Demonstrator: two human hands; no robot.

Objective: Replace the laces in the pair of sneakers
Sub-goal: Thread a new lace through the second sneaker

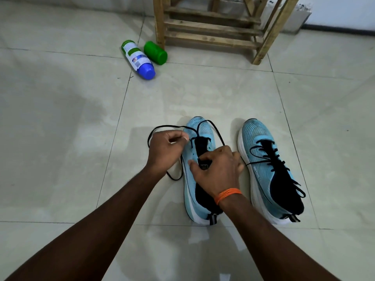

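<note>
Two light blue sneakers with black tongues stand side by side on the tiled floor, toes pointing away from me. The left sneaker (199, 128) has a black lace (162, 127) through only its front eyelets, with long loose ends looping over the toe and onto the floor at its left. My left hand (165, 148) pinches one end of this lace beside the toe. My right hand (217, 170), with an orange band at the wrist, grips the black tongue. The right sneaker (263, 159) is fully laced in black, untied.
A white bottle with a blue cap (139, 59) and a green container (155, 52) lie on the floor at the back left. A wooden stool frame (213, 27) stands at the back, by the wall.
</note>
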